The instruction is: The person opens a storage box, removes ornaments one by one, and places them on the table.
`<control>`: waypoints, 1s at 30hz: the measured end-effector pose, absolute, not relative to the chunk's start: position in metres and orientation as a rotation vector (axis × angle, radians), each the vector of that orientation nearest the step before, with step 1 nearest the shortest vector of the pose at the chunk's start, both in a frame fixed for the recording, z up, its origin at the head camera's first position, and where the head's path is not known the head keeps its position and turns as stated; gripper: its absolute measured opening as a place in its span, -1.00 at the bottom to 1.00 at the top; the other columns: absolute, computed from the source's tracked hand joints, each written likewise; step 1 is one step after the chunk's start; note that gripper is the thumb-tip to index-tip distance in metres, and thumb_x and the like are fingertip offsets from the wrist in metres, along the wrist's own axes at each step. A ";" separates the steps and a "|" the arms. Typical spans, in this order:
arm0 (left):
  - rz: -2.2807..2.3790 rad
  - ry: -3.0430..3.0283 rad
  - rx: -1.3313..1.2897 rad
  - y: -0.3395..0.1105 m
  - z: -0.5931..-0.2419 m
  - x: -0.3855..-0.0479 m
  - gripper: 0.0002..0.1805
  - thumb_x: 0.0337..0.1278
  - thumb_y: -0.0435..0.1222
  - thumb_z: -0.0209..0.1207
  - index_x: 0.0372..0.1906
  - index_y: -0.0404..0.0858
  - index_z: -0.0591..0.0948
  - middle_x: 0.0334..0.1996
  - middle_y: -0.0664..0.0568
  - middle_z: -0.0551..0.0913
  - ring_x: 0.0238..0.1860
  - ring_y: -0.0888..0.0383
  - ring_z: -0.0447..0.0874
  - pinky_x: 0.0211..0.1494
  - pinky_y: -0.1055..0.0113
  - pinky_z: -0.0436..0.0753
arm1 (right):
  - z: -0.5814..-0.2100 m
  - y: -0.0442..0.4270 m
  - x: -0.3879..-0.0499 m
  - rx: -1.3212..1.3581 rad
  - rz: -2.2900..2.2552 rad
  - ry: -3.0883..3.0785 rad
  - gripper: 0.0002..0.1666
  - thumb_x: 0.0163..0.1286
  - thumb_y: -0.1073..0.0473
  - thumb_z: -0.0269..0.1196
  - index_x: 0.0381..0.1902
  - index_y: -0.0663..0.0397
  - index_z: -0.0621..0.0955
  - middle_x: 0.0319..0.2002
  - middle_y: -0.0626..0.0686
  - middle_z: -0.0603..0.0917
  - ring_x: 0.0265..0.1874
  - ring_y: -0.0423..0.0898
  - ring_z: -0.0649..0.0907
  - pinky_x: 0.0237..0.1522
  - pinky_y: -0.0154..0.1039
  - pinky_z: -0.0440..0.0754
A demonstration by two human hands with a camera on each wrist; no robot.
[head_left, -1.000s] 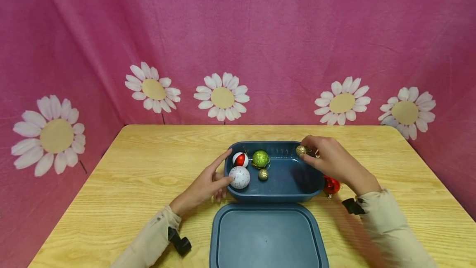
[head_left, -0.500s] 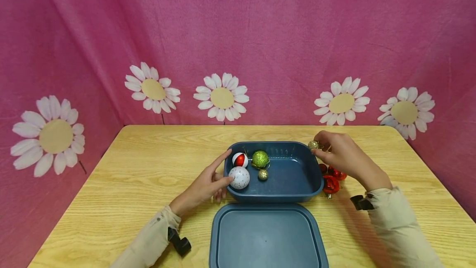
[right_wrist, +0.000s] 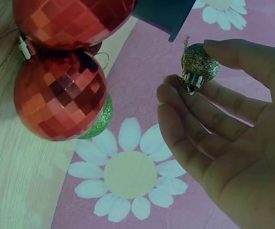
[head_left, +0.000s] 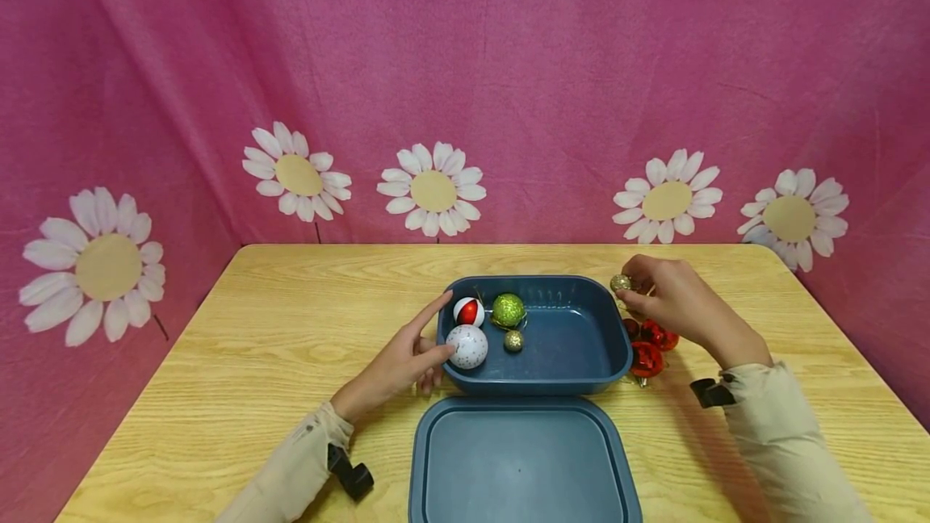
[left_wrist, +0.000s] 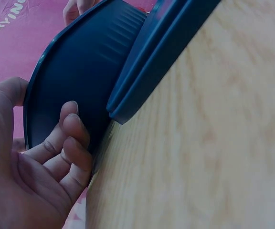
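Note:
My right hand [head_left: 676, 293] pinches a small gold glitter bauble [head_left: 621, 283] between thumb and fingers, just beyond the far right corner of a dark blue plastic box [head_left: 534, 387]. The right wrist view shows its metal cap [right_wrist: 193, 81] turned towards the fingers. At the box's left end my left hand [head_left: 400, 366] holds the wall, thumb and index finger at the rim, other fingers curled outside. In the box lie a speckled white ball [head_left: 467, 346], a red-and-white bauble [head_left: 468, 312], a green glitter bauble [head_left: 508, 310] and another gold bauble [head_left: 513, 340].
Red faceted baubles [head_left: 647, 359] lie against the box's right side. Behind them, part of another green glitter bauble [right_wrist: 99, 119] shows in the right wrist view. The box's flat lid [head_left: 523, 462] lies in front on the wooden table [head_left: 305, 313]. A pink daisy-print cloth [head_left: 508, 87] hangs behind.
My right hand has carried the gold bauble from inside the box's right end out over the rim to the right, uncovering more red baubles. The left hand has stayed in place.

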State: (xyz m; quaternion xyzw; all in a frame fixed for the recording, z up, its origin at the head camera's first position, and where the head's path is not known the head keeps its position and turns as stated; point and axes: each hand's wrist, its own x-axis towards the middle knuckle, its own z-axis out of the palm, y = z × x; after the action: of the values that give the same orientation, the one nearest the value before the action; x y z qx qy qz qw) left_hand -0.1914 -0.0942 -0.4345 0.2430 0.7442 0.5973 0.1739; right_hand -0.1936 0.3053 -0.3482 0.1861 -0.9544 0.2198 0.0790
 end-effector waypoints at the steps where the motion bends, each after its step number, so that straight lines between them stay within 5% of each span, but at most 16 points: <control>1: 1.694 2.110 0.690 -0.094 -0.434 -0.191 -0.19 0.41 -0.24 0.15 0.59 0.18 0.02 -0.62 -0.23 0.58 -0.67 0.00 0.55 -0.58 0.25 0.62 | -0.348 0.306 -0.194 0.555 0.659 -2.861 -0.80 0.28 0.21 0.39 -0.22 0.19 0.63 -0.42 -0.02 0.70 -0.43 -0.15 0.65 -0.34 -0.13 0.62; 18: 1.681 2.121 0.690 -0.094 -0.433 -0.192 -0.19 0.41 -0.26 0.15 0.59 0.16 0.02 -0.62 -0.23 0.58 -0.66 -0.02 0.54 -0.57 0.26 0.62 | -0.366 0.329 -0.203 0.490 0.681 -2.959 -0.78 0.29 0.22 0.36 -0.22 0.27 0.61 -0.43 0.03 0.74 -0.42 -0.10 0.70 -0.26 -0.04 0.63; 30: 1.689 2.112 0.685 -0.094 -0.434 -0.191 -0.19 0.41 -0.25 0.15 0.59 0.17 0.02 -0.63 -0.22 0.58 -0.67 -0.02 0.54 -0.57 0.26 0.63 | -0.381 0.336 -0.208 0.461 0.637 -3.036 -0.69 0.23 0.11 0.44 -0.25 0.25 0.65 -0.51 -0.06 0.67 -0.48 -0.13 0.59 -0.42 -0.20 0.55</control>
State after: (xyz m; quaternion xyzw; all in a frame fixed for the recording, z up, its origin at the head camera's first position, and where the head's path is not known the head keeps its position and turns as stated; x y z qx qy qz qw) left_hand -0.1915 -0.0939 -0.4343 0.2419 0.7454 0.5960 0.1751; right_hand -0.2081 0.3363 -0.3809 0.1470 -0.9681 0.2029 0.0026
